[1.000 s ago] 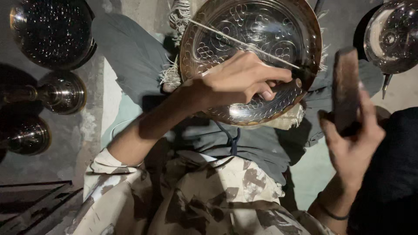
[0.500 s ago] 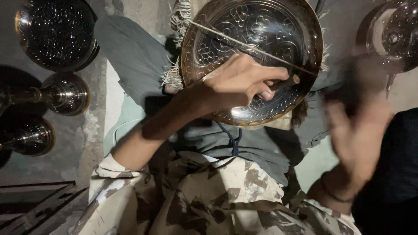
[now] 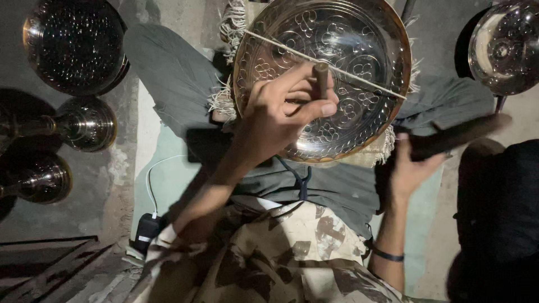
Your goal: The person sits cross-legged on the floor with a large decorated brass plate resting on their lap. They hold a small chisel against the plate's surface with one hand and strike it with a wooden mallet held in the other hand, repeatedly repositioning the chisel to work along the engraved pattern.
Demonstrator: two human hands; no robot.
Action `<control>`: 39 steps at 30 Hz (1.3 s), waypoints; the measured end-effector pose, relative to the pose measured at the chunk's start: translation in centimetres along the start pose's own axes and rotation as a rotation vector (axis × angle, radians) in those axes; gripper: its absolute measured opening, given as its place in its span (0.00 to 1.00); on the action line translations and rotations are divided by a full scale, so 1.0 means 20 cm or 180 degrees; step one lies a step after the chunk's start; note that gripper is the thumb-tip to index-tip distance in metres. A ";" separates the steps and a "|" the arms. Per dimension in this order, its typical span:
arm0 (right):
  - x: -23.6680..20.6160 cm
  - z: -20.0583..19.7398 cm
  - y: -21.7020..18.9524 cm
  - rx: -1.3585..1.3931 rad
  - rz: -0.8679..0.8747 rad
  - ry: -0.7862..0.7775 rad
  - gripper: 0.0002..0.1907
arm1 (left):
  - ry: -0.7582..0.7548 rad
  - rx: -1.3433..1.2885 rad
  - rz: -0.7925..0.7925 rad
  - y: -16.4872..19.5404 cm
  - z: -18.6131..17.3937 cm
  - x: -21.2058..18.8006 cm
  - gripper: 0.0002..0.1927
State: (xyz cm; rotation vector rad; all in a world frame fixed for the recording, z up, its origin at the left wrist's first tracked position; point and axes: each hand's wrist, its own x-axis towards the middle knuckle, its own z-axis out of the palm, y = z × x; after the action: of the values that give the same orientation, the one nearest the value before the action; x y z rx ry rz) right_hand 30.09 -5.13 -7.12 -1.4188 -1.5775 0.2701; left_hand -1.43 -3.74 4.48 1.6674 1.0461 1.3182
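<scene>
- left hand [image 3: 281, 115] clenched around a punch [image 3: 320, 78] — tip on the engraved tray [image 3: 359, 45]
- right hand [image 3: 412, 168] grasping a blurred mallet [image 3: 455, 136], just beside the tray

the engraved metal tray [image 3: 359, 62] is round, shiny and brass-toned, covered in looping floral patterns. it rests tilted on the lap, over a fringed cloth. a short chisel [image 3: 320, 78] stands upright against its middle. the dark wooden mallet [image 3: 457, 134] is raised, blurred, just right of the tray's rim.
</scene>
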 end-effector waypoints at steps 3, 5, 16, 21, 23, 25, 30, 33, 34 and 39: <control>-0.02 0.06 0.04 0.1129 0.1335 -0.0127 0.20 | 0.0316 -0.0136 -0.0161 0.01 0.05 0.00 0.09; 0.01 0.06 0.04 0.1224 0.1487 -0.0059 0.20 | 0.0619 -0.0171 -0.0603 0.03 0.10 -0.03 0.09; 0.64 -0.18 -0.34 -0.0232 -0.1937 -0.1106 0.44 | 0.1420 0.0412 -0.0726 0.11 0.23 -0.05 0.07; 0.85 -0.12 -0.62 -0.0794 -0.1989 -0.1974 0.44 | 0.1502 0.0416 -0.0948 0.12 0.24 -0.04 0.08; 0.92 -0.11 -0.71 -0.1697 -0.2209 -0.2603 0.47 | 0.1488 0.0721 -0.0906 0.12 0.25 -0.04 0.06; 0.96 -0.08 -0.78 -0.2622 -0.2456 -0.3058 0.50 | 0.1477 0.0834 -0.0860 0.12 0.25 -0.05 0.06; 1.06 0.02 -0.90 -0.3493 -0.2889 -0.3540 0.55 | 0.1347 0.0683 -0.0816 0.11 0.25 -0.04 0.12; 1.07 0.03 -0.93 -0.3388 -0.2431 -0.3678 0.51 | 0.1134 0.0624 -0.0515 0.08 0.22 -0.02 0.09; 1.06 0.02 -0.93 -0.3433 -0.2393 -0.3677 0.51 | 0.1002 0.0634 -0.0438 0.06 0.21 -0.01 0.09; 0.99 -0.05 -0.91 -0.2539 -0.2572 -0.3173 0.53 | 0.0141 0.0285 -0.1346 0.01 0.16 0.02 0.08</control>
State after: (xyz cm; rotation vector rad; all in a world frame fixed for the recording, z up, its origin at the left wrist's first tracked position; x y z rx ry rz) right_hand 21.91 6.09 15.92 -1.0512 -3.1911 -0.2258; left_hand 1.76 -3.77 4.22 1.3828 1.4105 1.0450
